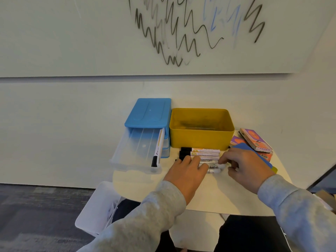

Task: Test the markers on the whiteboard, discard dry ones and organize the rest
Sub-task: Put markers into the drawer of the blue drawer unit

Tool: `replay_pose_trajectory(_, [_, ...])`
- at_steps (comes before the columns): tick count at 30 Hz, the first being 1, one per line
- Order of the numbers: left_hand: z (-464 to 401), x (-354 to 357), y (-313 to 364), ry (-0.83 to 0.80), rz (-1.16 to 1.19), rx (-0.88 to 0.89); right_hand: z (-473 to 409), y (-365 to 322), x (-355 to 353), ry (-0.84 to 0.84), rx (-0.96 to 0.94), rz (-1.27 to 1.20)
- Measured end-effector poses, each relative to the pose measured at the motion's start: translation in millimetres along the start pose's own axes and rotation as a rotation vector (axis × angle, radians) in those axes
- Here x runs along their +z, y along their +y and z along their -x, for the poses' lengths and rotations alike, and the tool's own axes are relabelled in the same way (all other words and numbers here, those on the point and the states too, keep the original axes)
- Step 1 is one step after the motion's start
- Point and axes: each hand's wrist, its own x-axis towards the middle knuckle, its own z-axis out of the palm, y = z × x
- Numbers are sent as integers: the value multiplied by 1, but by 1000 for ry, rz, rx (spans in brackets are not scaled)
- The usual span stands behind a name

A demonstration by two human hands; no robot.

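White wall fills the upper view, with a whiteboard [163, 33] carrying black and faint blue test scribbles, and below it a small pale table [227, 193] holds everything in play. A row of markers [205, 155] lies side by side just in front of the yellow bin [201, 130], black caps pointing left. The left hand [185, 171] rests across the nearer markers with fingers curled over them; whether it actually grips one I cannot tell. The right hand [241, 164] reaches in from the other end, fingertips touching the butt ends of the nearer barrels, seemingly pinching or squaring them up, though that grip too is unclear. One marker [157, 150] already lies along the right edge of the clear drawer [134, 153], pulled out from the blue organizer [149, 113]. Erasers [256, 140] are stacked at the right, with a blue pad [254, 155] partly under the right wrist. The main risk, as I judge it, is rolling: round barrels nudged from both ends could scatter toward the near edge and drop to the carpet [36, 206]. Pushing the row could also mix tested and untested pens, since all look alike. The drawer overhangs the table edge and might tip if loaded carelessly.
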Motion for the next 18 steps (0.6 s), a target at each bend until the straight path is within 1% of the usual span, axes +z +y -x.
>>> replay_pose_trajectory(3, [1, -7, 4, 16, 1, 2, -2, 0, -1, 5, -16, -4])
replay_pose_trajectory(7, [-2, -32, 5, 108, 13, 26, -10, -1, -6, -8, -46, 6])
replay_pose_trajectory(11, [-16, -79, -5, 218, 24, 89, -27, -16, -25, 84, -117, 0])
replay_pose_trajectory(14, [-21, -119, -32, 217, 32, 85, -45, -38, -44, 132, -210, -21])
replay_pose_trajectory(18, [0, -153, -84, 206, 78, -19, -66, -80, -61, 86, -372, -30])
